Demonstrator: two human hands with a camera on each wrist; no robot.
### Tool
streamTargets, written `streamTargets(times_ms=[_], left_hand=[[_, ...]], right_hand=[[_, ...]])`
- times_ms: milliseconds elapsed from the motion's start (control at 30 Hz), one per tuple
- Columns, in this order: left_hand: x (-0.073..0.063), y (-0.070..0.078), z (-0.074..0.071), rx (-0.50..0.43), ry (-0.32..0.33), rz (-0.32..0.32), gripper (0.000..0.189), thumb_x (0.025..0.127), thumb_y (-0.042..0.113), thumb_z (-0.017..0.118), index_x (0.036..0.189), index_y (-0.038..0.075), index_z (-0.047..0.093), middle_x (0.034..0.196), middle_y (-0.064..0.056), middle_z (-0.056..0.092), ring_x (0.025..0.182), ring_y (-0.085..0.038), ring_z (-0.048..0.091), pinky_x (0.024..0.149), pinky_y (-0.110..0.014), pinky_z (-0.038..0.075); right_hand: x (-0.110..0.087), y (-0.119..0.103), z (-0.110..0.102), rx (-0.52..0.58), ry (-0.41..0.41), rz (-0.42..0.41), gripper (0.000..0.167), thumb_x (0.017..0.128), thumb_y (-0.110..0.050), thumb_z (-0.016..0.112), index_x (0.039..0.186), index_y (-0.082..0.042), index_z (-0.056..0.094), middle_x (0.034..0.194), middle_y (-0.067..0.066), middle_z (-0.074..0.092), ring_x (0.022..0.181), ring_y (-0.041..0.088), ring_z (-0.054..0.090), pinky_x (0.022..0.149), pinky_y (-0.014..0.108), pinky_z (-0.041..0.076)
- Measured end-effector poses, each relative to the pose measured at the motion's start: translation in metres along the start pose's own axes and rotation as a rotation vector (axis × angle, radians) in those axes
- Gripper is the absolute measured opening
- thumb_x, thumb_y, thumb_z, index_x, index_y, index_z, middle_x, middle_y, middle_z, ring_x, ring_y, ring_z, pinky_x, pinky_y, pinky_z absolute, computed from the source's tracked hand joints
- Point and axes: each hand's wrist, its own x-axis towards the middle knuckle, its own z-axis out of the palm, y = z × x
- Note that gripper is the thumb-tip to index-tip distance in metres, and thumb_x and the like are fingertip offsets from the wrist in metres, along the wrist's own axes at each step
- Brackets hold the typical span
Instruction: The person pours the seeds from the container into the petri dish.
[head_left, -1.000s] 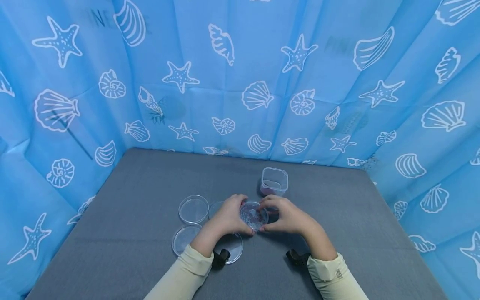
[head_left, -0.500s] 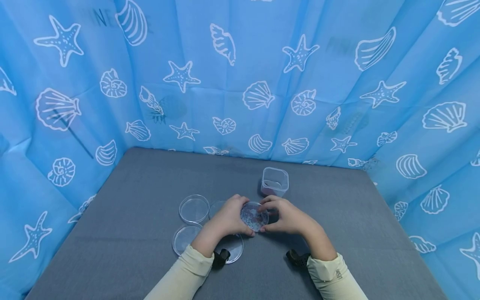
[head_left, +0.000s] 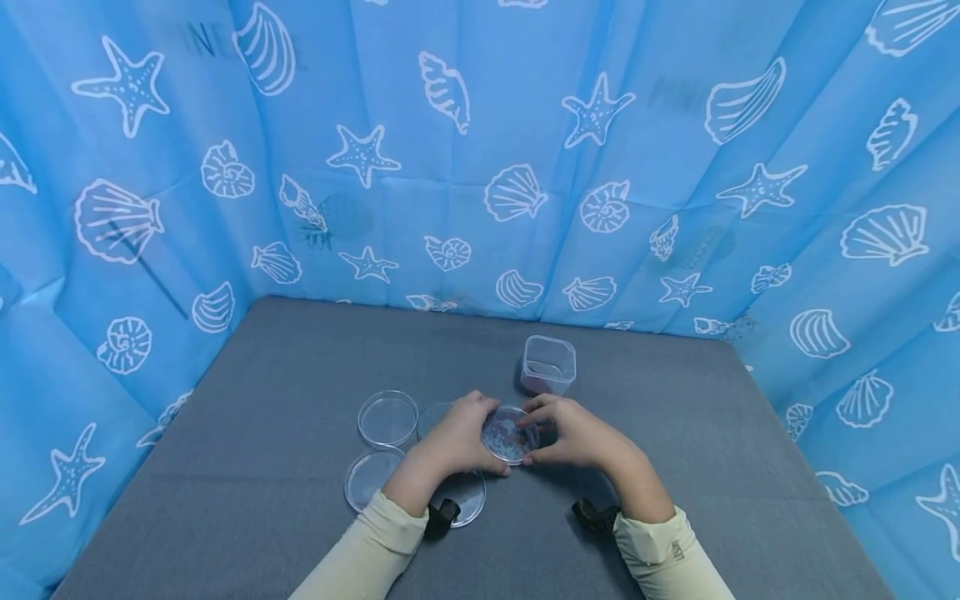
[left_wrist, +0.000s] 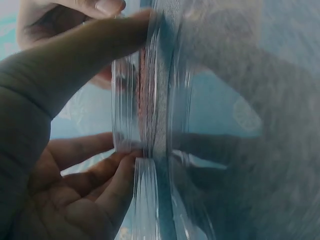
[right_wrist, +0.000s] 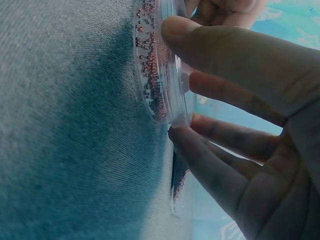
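Observation:
Both hands hold a round clear petri dish (head_left: 511, 435) near the middle of the grey table. My left hand (head_left: 459, 435) grips its left side, thumb near and fingers at the far edge. On the opposite side my right hand (head_left: 570, 431) pinches the rim between thumb and fingers, with a finger over the top. Tiny reddish and dark beads (right_wrist: 152, 65) lie inside, as the right wrist view shows. Seen edge-on in the left wrist view, the dish (left_wrist: 122, 107) has stacked clear walls, with fingertips right at its rim.
More clear round dish parts stand left of the hands: one (head_left: 387, 419) at the back, one (head_left: 365, 481) nearer, another (head_left: 467, 500) under the left wrist. A clear square tub (head_left: 549, 364) with reddish contents stands behind the right hand. A blue shell-patterned curtain (head_left: 480, 167) surrounds the table.
The held dish has shifted very slightly right and toward the person, and the pattern of beads inside looks different. Both hands keep their hold.

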Motion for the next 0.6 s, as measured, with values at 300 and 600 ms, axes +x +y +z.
streamTargets(times_ms=[300,600], left_hand=[[-0.001,-0.004,-0.004,-0.038,-0.043,0.009,0.105,0.076,0.042,0.097,0.160,0.007,0.046,0.143,-0.014,0.056,0.130,-0.028,0.059,0.111,-0.050,0.052],[-0.007,0.000,-0.008,-0.086,-0.029,0.019,0.102,0.080,0.040,0.095,0.162,0.010,0.043,0.146,-0.016,0.051,0.129,-0.029,0.057,0.109,-0.053,0.053]], right_hand=[[-0.003,-0.004,-0.004,-0.028,-0.018,0.020,0.047,0.085,-0.018,0.090,0.126,-0.001,0.075,0.141,0.025,0.063,0.122,0.041,0.068,0.098,0.052,0.060],[-0.011,-0.010,-0.006,-0.061,0.007,-0.013,0.042,0.094,-0.025,0.081,0.129,-0.003,0.073,0.140,0.022,0.065,0.128,0.041,0.063,0.103,0.059,0.056]])
